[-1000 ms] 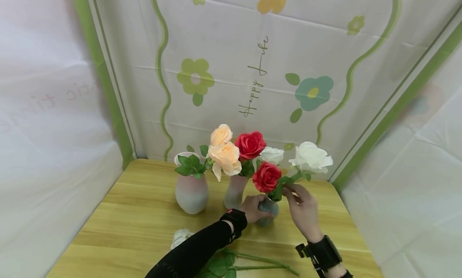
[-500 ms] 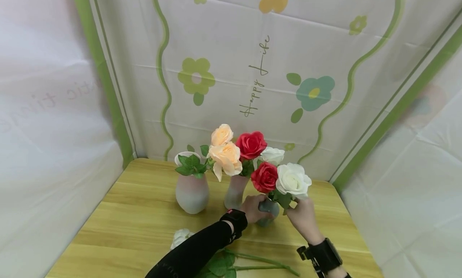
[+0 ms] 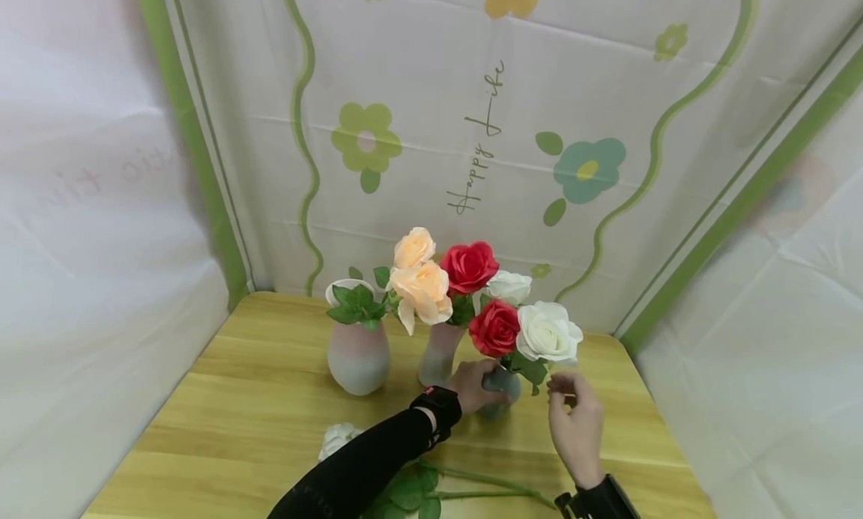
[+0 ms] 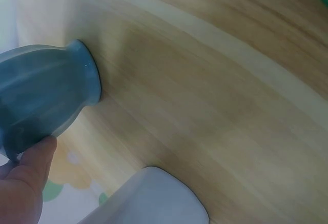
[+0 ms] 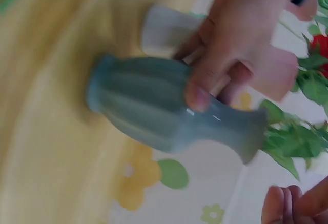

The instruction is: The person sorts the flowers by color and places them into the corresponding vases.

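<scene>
My left hand (image 3: 474, 386) grips a small blue-grey ribbed vase (image 5: 148, 101) round its neck and shoulder; in the left wrist view the vase (image 4: 46, 88) stands on its base. A red rose (image 3: 495, 328) and a white rose (image 3: 549, 332) rise from it, blooms side by side, with green leaves (image 3: 528, 368) below them. Just right of those leaves is my right hand (image 3: 577, 422), fingers loosely bent, nothing held. Its fingers also show at the lower corner of the right wrist view, apart from the vase.
A taller pink-and-white vase (image 3: 359, 358) with peach roses (image 3: 421, 290) stands left. Between it and the held vase is a slimmer one (image 3: 440, 358) with a red rose (image 3: 470, 266). Another white rose (image 3: 337, 439) and green stems (image 3: 488, 483) lie on the wooden table (image 3: 222, 422) near the front.
The white rose swung left and down to sit beside the red rose above the vase. My right hand then let go and drew back slightly. My left hand stayed on the vase.
</scene>
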`<state>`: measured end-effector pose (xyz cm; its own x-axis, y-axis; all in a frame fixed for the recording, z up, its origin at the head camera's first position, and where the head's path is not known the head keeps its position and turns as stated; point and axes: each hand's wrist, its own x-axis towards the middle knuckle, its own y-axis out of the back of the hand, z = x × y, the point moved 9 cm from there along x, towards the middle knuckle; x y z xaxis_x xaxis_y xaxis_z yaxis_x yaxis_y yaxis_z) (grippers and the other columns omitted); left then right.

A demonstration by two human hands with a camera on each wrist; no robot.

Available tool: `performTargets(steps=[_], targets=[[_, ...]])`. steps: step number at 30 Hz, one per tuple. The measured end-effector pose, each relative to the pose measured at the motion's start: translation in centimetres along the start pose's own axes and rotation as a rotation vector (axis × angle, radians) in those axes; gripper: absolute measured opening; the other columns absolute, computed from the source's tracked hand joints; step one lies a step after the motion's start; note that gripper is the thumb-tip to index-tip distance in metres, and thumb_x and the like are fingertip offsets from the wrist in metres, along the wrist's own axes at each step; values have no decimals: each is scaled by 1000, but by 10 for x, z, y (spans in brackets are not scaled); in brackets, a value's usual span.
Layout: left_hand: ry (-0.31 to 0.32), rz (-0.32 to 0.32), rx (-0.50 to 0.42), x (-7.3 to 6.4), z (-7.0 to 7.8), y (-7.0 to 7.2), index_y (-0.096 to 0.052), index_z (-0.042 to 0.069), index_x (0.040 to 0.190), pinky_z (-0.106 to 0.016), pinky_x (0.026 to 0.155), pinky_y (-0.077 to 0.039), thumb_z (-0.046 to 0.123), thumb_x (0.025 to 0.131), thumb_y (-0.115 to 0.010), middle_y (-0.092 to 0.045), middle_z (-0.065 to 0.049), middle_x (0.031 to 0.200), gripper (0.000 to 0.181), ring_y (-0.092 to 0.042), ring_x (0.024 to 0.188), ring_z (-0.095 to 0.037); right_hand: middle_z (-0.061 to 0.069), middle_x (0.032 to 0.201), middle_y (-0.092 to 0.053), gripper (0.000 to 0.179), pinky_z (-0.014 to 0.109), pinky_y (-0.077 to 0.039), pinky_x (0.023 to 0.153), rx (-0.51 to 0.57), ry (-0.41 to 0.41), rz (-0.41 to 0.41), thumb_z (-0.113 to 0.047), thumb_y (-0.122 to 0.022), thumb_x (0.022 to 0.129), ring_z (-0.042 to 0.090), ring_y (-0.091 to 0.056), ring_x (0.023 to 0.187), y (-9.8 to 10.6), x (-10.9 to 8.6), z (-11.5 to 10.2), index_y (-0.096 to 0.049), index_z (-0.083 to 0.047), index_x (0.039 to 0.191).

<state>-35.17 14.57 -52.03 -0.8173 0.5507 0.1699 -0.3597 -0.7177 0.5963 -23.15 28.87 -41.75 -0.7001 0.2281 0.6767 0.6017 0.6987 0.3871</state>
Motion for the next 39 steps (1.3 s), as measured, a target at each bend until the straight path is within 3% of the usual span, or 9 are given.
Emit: performTargets(steps=[4,8,12,16,19,24,33,39], targets=[[-12,18,33,1,0,2,-65,12,127,-24,83,-51,42,81,-82,-68,-1,114,58,-63,102,-13,2,77,-64,27,18,-47,56,-33,-103,-110,20,-54,79,10,-58,65,-17,-20,11,-66,-2,89],[-18,21,38,-1,3,2,-65,12,127,-25,83,-51,40,81,-82,-68,-3,114,57,-63,102,-14,1,76,-64,27,25,-51,56,-47,-126,-380,18,-57,79,8,-59,66,-50,-39,11,-68,-6,85],[-13,17,27,-2,5,3,-65,11,126,-25,83,-51,38,82,-82,-68,-2,113,54,-63,101,-14,-2,84,-63,19,27,-50,61,-67,-6,-718,6,-61,89,6,-57,73,-86,-59,-2,-69,-10,92],[-5,8,12,-2,5,3,-65,11,125,-24,83,-51,36,83,-82,-68,-1,111,52,-63,99,-13,-8,84,-59,5,25,-49,61,-80,166,-925,-8,-66,94,3,-54,73,-108,-80,-19,-71,-10,92],[-5,8,4,-2,5,4,-65,11,126,-24,82,-51,35,83,-82,-68,-1,111,52,-63,99,-12,-10,82,-56,5,22,-48,59,-141,323,-967,-16,-71,92,2,-54,72,-118,-92,-31,-71,-12,89],[5,-4,-6,-2,4,2,-64,11,128,-25,82,-51,37,83,-81,-68,-2,113,55,-63,101,-13,-9,81,-53,8,19,-45,54,-256,580,-957,-17,-77,85,4,-53,70,-128,-107,-48,-69,-16,85],[20,-13,-8,0,3,0,-63,12,131,-24,83,-51,39,83,-81,-67,-1,116,58,-62,103,-12,-8,77,-53,15,16,-38,48,-325,712,-985,-12,-80,79,2,-51,64,-135,-117,-48,-67,-19,79],[26,2,-10,-2,5,3,-64,12,129,-25,82,-51,37,82,-82,-67,-1,114,56,-62,101,-12,-10,76,-53,23,14,-37,51,-308,732,-1067,-1,-81,73,0,-50,66,-139,-126,-42,-68,-17,83]])
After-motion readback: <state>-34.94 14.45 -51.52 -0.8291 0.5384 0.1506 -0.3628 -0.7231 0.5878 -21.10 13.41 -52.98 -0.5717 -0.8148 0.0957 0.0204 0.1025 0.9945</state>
